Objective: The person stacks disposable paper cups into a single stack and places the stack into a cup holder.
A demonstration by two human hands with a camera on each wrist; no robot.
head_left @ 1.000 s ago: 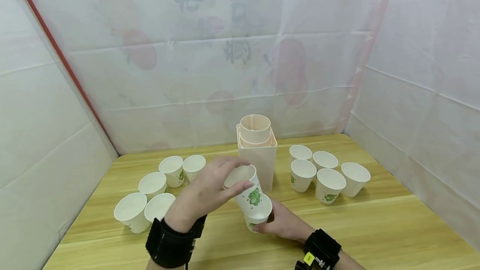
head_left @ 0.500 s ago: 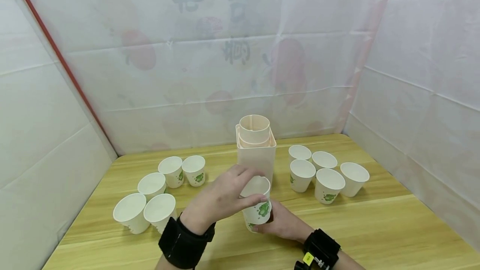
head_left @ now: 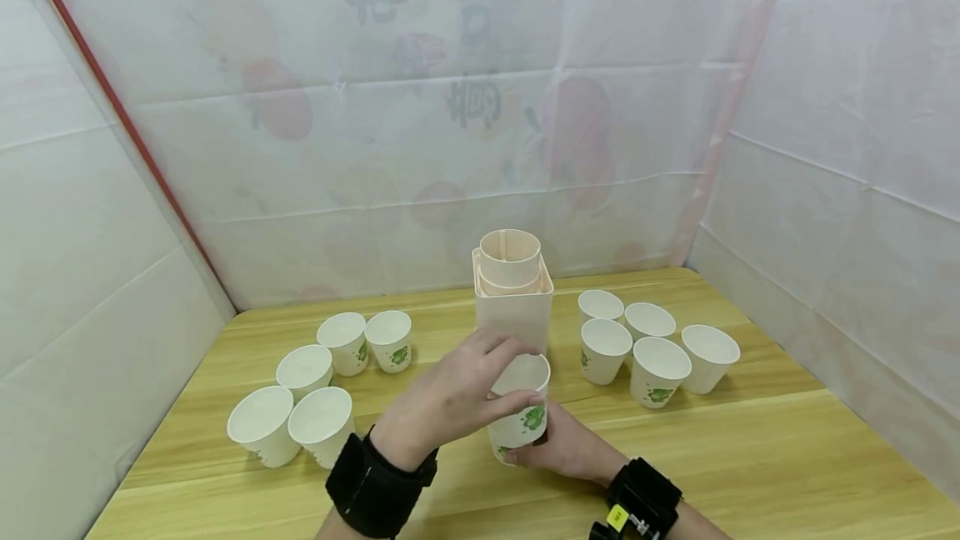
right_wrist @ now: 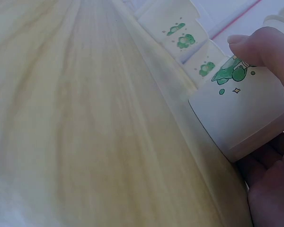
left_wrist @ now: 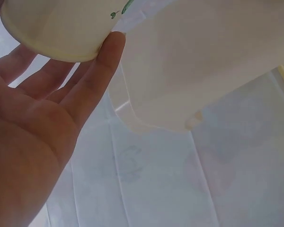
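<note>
Head view shows the left hand (head_left: 457,390) pinching the top cup (head_left: 521,424), partway inside the bottom cup (head_left: 501,445) the right hand (head_left: 566,444) curls round; both look light and squashy, so I'd hold them softly near their rims.

The left hand (head_left: 459,397) grips the upper cup (head_left: 528,422); below its fingers, the right hand (head_left: 573,445) grips the lower cup (head_left: 503,449). Beyond the fingers: beige container (head_left: 516,320). Left of them: five cups (head_left: 322,423); right: five further cups (head_left: 656,369).

lower cup (head_left: 499,447): mostly hidden | upper cup (left_wrist: 59,28): cut off, left wrist view | wall lettering (head_left: 474,100): blurred
</note>
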